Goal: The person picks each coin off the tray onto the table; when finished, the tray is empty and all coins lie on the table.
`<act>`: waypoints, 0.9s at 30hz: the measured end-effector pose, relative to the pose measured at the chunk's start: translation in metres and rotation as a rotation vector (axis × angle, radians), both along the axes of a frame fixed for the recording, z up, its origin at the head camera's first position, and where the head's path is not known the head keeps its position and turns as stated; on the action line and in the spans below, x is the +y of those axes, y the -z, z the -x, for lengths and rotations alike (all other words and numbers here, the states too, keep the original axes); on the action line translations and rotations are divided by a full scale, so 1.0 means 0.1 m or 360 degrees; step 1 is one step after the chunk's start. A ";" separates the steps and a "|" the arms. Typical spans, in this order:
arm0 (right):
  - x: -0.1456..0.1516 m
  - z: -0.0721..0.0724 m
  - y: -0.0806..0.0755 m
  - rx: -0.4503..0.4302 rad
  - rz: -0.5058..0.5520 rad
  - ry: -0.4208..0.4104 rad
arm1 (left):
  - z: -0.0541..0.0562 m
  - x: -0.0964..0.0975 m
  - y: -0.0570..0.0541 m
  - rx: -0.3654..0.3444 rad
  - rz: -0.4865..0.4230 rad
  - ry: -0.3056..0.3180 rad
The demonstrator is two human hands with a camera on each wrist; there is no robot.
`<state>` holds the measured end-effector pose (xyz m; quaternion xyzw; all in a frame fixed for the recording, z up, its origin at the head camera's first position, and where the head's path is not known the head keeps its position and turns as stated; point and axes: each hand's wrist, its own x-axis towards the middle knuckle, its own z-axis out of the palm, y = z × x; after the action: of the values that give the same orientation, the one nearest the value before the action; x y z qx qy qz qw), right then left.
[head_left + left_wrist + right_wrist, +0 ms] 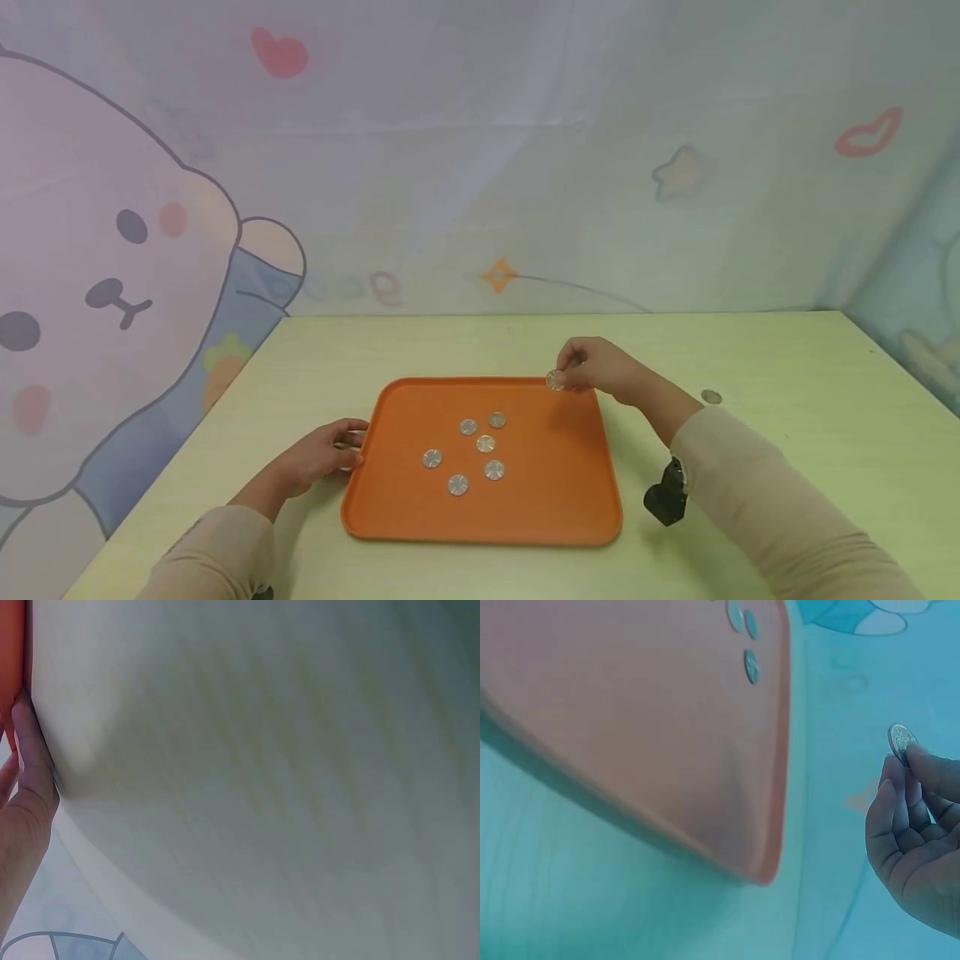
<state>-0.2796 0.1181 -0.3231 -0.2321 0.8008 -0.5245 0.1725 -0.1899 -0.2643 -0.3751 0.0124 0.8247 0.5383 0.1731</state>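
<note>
Coins [486, 444], six of them, are lying flat on an orange tray [543, 512], scattered about its middle and straying towards 9 o'clock. Clockwise around the tray's centre, a seventh coin [552, 380] is being held up near the far rim, between 1 and 2 o'clock; the right hand [597, 364] is pinching it between thumb and fingertips, leaving only the coin's thickness between them. An eighth coin [711, 397] is lying on the pale table [787, 467], outside the tray between 2 and 3 o'clock. At 9 o'clock the left hand [321, 456] is touching the tray's rim with partly bent fingers; whether it is gripping, I cannot tell. Printed cloth [450, 183] is hanging beyond the table at 12 o'clock.
</note>
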 end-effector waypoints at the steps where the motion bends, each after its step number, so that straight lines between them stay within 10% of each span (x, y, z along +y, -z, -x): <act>1: 0.04 0.01 -0.01 -0.0006 0.0014 0.0009 | 0.00 0.00 0.00 -0.0002 -0.0001 -0.0002; 14: 0.58 0.05 -0.15 -0.0002 -0.0052 0.0166 | -0.02 -0.01 0.00 -0.0022 -0.0029 -0.0008; 27: 1.26 0.05 0.04 0.0041 -0.0189 0.0336 | 0.00 0.07 0.01 -0.0037 -0.0024 -0.0030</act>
<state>-0.2849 0.2442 -0.3273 -0.1426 0.8526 -0.4883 0.1194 -0.1894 -0.2577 -0.3765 -0.0002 0.8186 0.5463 0.1774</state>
